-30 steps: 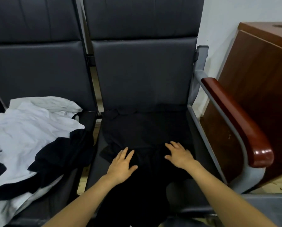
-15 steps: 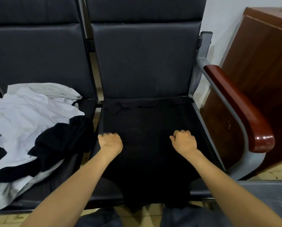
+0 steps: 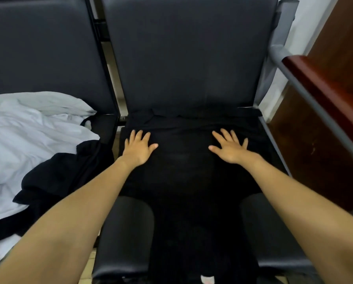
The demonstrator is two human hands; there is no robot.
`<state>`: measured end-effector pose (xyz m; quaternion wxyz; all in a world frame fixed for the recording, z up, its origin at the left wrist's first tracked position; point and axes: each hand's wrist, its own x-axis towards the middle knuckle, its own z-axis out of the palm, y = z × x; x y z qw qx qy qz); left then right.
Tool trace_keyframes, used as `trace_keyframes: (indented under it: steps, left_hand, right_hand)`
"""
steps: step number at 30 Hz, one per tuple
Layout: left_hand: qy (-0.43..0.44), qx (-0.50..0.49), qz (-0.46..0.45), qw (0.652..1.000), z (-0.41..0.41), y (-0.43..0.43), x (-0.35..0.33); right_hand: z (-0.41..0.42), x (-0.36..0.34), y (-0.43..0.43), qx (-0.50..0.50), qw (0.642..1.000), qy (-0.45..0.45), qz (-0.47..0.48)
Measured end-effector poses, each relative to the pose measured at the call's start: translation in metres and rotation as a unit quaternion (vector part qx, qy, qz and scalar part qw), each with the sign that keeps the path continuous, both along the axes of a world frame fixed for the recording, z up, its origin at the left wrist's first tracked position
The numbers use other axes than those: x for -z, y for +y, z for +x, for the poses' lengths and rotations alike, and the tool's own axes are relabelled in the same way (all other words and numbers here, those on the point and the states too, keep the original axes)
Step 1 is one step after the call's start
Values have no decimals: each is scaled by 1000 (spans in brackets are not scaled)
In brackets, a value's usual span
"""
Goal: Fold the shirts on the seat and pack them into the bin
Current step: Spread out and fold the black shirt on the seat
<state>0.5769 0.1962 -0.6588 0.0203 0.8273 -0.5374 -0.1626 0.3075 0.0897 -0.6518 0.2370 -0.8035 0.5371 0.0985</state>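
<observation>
A black shirt lies spread flat over the dark seat in front of me, its lower part hanging over the front edge. My left hand presses flat on the shirt's left side with fingers spread. My right hand presses flat on its right side, fingers spread too. On the seat to the left lies a crumpled heap of white shirts and a black one. No bin is in view.
Padded backrests rise behind both seats. A grey metal armrest with a red-brown wooden top borders the right side, and a brown wooden cabinet stands beyond it. Pale floor tiles show between the seats.
Both hands went from curled on the shirt to flat with spread fingers, and moved farther up the seat. The shirt now lies smoother and wider across the seat.
</observation>
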Motion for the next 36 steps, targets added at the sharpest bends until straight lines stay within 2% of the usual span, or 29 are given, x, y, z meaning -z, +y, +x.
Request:
trace_keyframes:
  steps: [3, 5, 8, 10, 12, 14, 17, 20, 23, 25, 27, 30, 34, 36]
  left_hand:
    - [-27, 38, -171, 984, -25, 9, -6]
    - [-28, 73, -233, 969, -51, 26, -9]
    - [-30, 114, -222, 968, -75, 62, -11]
    - [-32, 130, -163, 978, -82, 84, -8]
    - [-44, 144, -83, 985, -83, 96, -3]
    - [-32, 138, -23, 990, -80, 94, -1]
    - [28, 104, 8, 994, -74, 80, -2]
    - [44, 62, -107, 991, -79, 91, -8]
    - [27, 66, -236, 969, -98, 137, -21]
    - [31, 102, -272, 956, -114, 175, -22]
    - [48, 138, -240, 960, -124, 208, -16]
    - [39, 167, -119, 978, -125, 234, -3]
    - [96, 121, -35, 987, -111, 235, -8]
    - [111, 134, -17, 985, -114, 235, -14]
  right_hand:
    - [7, 0, 1, 2, 998, -62, -27]
    - [5, -3, 18, -1, 988, -113, -106]
    - [-12, -8, 59, -53, 954, -174, -238]
    - [-25, -7, 84, -76, 944, -166, -274]
    - [-35, -6, 103, -100, 959, -105, -245]
    - [-39, -2, 108, -115, 977, -34, -174]
    - [-33, -5, 99, -102, 992, 3, -77]
    - [-29, -14, 103, -68, 995, -62, -38]
    - [-43, -24, 144, -26, 980, -162, -109]
    - [-58, -24, 179, -9, 973, -173, -150]
    - [-73, -20, 209, -35, 979, -135, -151]
    - [-88, -9, 229, -85, 987, -56, -125]
    - [-92, -12, 223, 3, 993, -82, -85]
    - [-88, -14, 227, 68, 989, -104, -80]
